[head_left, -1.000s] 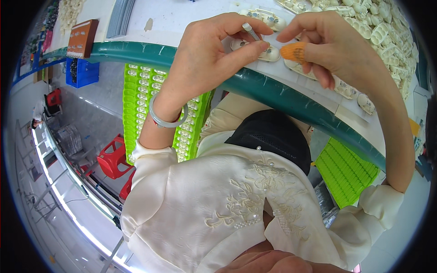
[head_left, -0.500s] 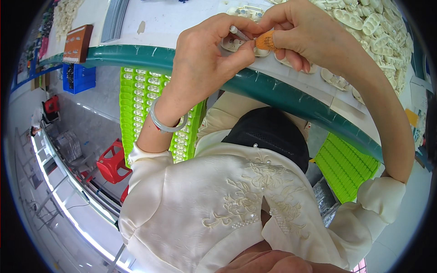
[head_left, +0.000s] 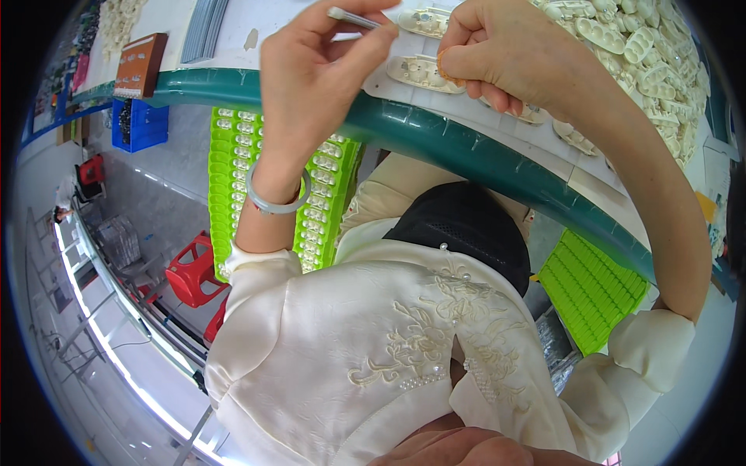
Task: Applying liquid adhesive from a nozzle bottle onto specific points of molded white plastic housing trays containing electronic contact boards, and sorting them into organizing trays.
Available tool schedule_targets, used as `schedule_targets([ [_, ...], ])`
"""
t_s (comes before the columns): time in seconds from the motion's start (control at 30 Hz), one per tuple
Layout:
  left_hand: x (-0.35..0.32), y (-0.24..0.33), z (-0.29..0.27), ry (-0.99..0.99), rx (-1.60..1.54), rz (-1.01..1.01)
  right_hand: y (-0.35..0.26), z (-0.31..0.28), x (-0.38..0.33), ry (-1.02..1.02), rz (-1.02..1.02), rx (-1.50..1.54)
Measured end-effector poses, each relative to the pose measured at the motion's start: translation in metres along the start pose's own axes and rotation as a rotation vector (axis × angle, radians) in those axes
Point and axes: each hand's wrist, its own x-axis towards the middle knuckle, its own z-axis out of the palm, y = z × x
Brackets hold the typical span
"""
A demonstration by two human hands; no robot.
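Note:
My left hand (head_left: 315, 74), raised over the table edge, is closed on a thin pale rod (head_left: 353, 17) whose blunt end sticks out above the fingers. To the right, my right hand (head_left: 517, 58) pinches a small orange piece (head_left: 447, 68), mostly hidden by the fingers. Under those fingertips lies a white plastic shell (head_left: 416, 71) with rounded hollows. Another white shell (head_left: 426, 22) lies just beyond it, and more shells (head_left: 575, 138) continue in a row along the near edge, partly covered by my right hand.
A heap of white plastic shells (head_left: 653, 70) fills the table's right side. Grey strips (head_left: 205, 31) and a brown block (head_left: 141, 65) lie at left, above a blue bin (head_left: 140, 124). Green trays (head_left: 233, 171) stand below the green table edge (head_left: 217, 89). A red stool (head_left: 193, 272) stands on the floor.
My left hand has moved left and up, away from my right hand, still with the rod. The shell beneath is now uncovered. My right hand stays nearly in place, its orange piece less visible.

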Motion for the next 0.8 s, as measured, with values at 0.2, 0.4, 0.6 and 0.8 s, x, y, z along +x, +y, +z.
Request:
schedule_targets([
  [0.2, -0.002, 0.046, -0.001, -0.072, 0.117, -0.235, -0.015, 0.004, 0.002, 0.052, 0.103, -0.21],
  [0.4, -0.015, 0.019, 0.004, -0.104, 0.16, -0.023, -0.004, 0.0, 0.005, 0.011, 0.073, -0.075],
  [0.6, -0.015, 0.016, 0.012, -0.054, 0.181, 0.064, -0.004, 0.0, 0.004, 0.027, 0.075, -0.029],
  [0.8, -0.016, 0.015, 0.016, -0.024, 0.267, 0.174, -0.004, -0.006, -0.007, -0.012, 0.043, 0.053],
])
